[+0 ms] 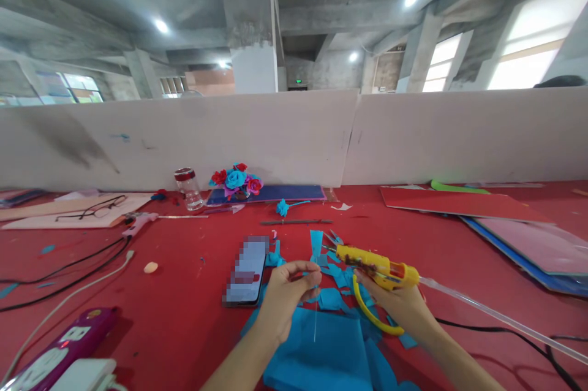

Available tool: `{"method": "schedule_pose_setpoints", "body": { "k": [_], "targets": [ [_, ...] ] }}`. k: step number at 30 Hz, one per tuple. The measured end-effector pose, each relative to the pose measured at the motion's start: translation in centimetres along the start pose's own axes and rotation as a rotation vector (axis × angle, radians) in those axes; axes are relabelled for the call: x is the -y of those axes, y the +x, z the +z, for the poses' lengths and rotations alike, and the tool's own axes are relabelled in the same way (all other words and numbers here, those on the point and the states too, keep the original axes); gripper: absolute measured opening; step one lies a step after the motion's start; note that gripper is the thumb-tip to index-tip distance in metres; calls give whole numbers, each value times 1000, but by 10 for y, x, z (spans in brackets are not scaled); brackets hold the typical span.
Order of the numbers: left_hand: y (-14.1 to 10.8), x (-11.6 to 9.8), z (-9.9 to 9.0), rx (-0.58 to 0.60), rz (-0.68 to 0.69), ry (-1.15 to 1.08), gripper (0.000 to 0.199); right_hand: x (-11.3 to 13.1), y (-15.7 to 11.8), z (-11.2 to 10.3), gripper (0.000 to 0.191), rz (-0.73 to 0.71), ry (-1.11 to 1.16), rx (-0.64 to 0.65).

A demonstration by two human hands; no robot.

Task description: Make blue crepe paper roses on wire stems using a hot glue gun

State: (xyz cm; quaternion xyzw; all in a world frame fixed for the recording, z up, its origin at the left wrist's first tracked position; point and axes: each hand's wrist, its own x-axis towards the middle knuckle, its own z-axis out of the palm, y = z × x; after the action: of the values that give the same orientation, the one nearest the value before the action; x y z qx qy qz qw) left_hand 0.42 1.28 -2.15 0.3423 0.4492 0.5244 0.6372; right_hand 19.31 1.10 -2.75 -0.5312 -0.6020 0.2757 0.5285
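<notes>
My left hand (294, 293) is closed in a pinch on a thin pale wire (315, 320), whose lower end hangs below the fingers. Just above the fingertips stands a small blue paper strip (316, 242); whether it is fixed to the wire I cannot tell. A yellow hot glue gun (367, 259) is gripped in my right hand (399, 302), its nozzle pointing left, close to the strip. A long clear glue stick (487, 305) sticks out of its back. Below both hands lie blue paper scraps (331, 299) and a stack of blue paper sheets (321, 354).
A phone (248, 271) lies left of my hands. Behind are a blue paper flower (283, 207), a flower bunch (236, 181) and a glass jar (187, 189). Coloured sheets (468, 202) lie right; a power strip (68, 342), cables and another glue gun (139, 223) lie left.
</notes>
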Motion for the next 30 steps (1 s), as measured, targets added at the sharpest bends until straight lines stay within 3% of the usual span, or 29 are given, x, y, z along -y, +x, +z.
{"method": "schedule_pose_setpoints", "body": {
  "k": [30],
  "targets": [
    [-4, -6, 3, 27, -8, 9, 27, -9, 5, 1, 12, 28, -9, 8]
  ]
}}
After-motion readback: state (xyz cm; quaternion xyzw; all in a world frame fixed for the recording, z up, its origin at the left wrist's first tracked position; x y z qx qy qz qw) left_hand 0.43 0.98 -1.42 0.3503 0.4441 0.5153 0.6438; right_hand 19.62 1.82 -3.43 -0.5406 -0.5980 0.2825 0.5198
